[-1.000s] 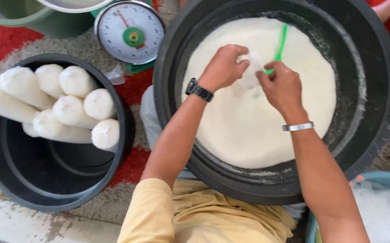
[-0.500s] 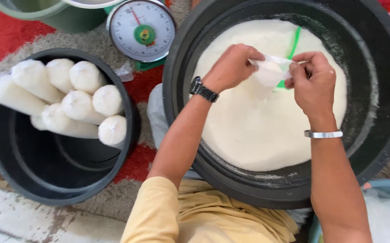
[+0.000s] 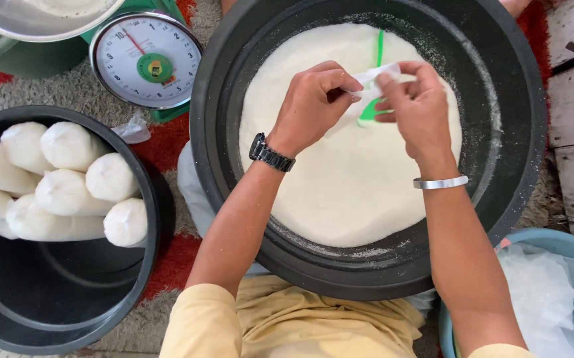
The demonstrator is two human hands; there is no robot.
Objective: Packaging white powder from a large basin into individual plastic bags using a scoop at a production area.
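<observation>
Both hands meet over the white powder in the big black tub. The left hand pinches the thin plastic bag at its 3 o'clock; the right hand grips the same bag at its 10 o'clock. A green scoop sits just beneath the bag, between the fingers

left hand + right hand pinch clear plastic bag | over white powder in black tub
</observation>
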